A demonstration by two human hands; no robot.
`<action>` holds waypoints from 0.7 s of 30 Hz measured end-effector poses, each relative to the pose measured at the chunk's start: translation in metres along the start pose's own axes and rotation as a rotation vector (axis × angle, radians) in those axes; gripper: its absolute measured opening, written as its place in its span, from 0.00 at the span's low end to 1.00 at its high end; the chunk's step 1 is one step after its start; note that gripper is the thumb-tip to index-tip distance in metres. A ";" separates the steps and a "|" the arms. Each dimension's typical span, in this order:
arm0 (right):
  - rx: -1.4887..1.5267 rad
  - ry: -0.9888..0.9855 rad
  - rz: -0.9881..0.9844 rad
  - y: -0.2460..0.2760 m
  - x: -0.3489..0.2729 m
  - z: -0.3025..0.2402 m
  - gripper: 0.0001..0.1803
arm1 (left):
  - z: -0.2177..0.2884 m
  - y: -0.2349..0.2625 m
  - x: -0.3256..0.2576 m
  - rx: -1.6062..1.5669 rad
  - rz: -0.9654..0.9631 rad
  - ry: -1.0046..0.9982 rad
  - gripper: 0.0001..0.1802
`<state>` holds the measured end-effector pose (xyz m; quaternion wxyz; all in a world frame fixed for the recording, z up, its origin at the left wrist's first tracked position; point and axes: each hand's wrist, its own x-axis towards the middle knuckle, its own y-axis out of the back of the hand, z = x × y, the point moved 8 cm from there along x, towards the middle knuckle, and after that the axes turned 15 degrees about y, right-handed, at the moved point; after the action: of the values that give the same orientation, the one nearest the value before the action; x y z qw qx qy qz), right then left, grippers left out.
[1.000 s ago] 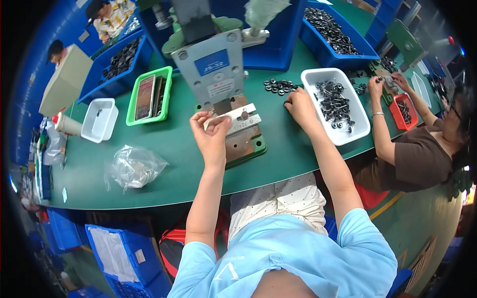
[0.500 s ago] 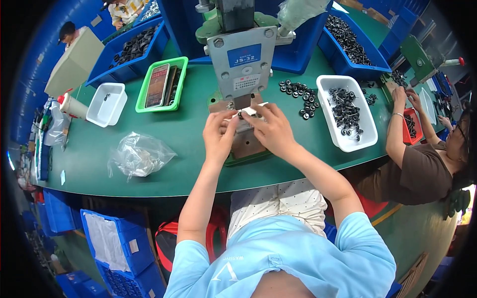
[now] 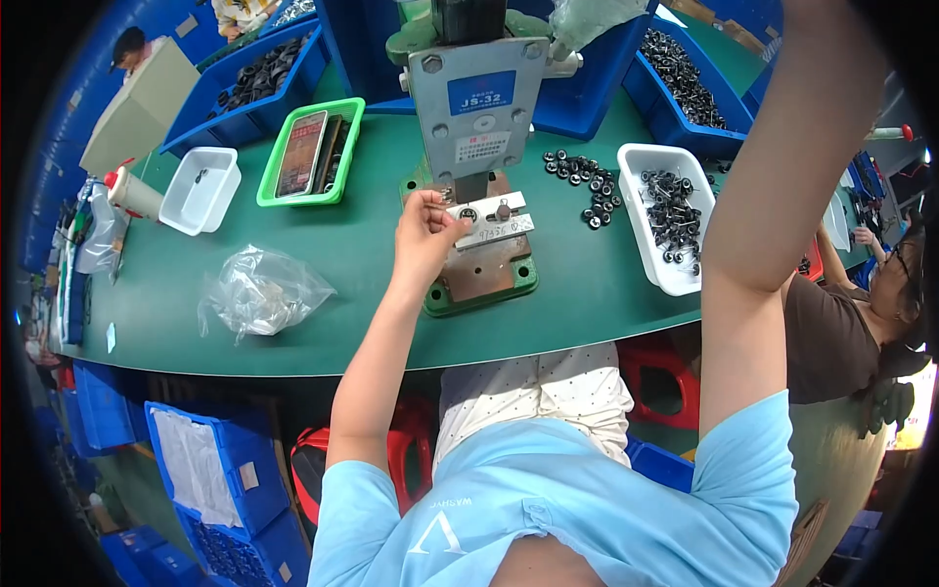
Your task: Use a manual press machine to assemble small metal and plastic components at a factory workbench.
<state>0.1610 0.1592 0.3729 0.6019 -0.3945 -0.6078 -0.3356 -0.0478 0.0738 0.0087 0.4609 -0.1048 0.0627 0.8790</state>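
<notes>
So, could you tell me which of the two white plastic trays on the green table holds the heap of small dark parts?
The long white tray right of the grey press; the smaller square white tray at the left is almost bare.

right arm (image 3: 782,186) raised off the press fixture (image 3: 486,220), hand out of view

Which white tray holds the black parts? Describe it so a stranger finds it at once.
Start at the grey press in the middle of the green table. To its right, past a loose scatter of black rings, lies a long white tray. Unlike the smaller white tray left of the press, which is nearly bare, it is heaped with small black parts.
</notes>
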 end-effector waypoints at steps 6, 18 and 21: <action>0.235 -0.093 -0.203 -0.005 -0.021 -0.046 0.17 | 0.007 -0.002 0.001 -0.006 -0.044 0.079 0.22; 0.292 -0.001 -0.119 0.024 -0.121 -0.118 0.25 | 0.004 0.009 -0.006 -0.092 -0.168 0.056 0.22; 0.272 0.004 -0.043 0.027 -0.134 -0.120 0.24 | 0.012 0.022 -0.001 -0.302 -0.167 0.032 0.18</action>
<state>0.2362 0.0562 0.2440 0.6437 -0.2955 -0.6549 -0.2634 -0.0669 0.0626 0.0208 0.5104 -0.1916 -0.0719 0.8352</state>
